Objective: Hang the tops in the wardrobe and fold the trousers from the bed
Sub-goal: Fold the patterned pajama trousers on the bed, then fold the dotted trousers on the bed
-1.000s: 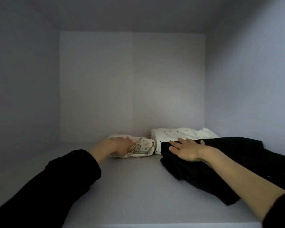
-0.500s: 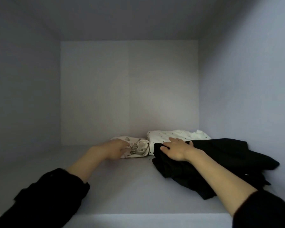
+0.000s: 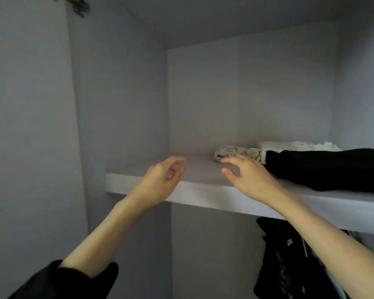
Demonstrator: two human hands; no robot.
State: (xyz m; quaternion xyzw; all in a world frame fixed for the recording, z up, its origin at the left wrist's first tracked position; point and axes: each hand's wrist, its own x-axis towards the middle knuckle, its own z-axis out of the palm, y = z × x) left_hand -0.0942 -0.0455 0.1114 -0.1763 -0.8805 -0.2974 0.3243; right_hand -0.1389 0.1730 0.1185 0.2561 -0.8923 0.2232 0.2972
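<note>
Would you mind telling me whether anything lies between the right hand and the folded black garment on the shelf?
Nothing visible does. The right hand hovers open over the white wardrobe shelf, just left of the folded black garment. The small patterned bundle lies behind the fingertips, not between.

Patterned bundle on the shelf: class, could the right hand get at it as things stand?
Probably yes: the right hand hovers open just before the patterned bundle, with only bare shelf between; the black garment lies aside.

Folded trousers on the wardrobe shelf [image 3: 203, 188]

Black trousers [image 3: 324, 169] lie folded at the right; behind them a white dotted pair [image 3: 289, 146], beside it a patterned pale pair [image 3: 235, 152]. Dark tops [image 3: 281, 262] hang below.
</note>
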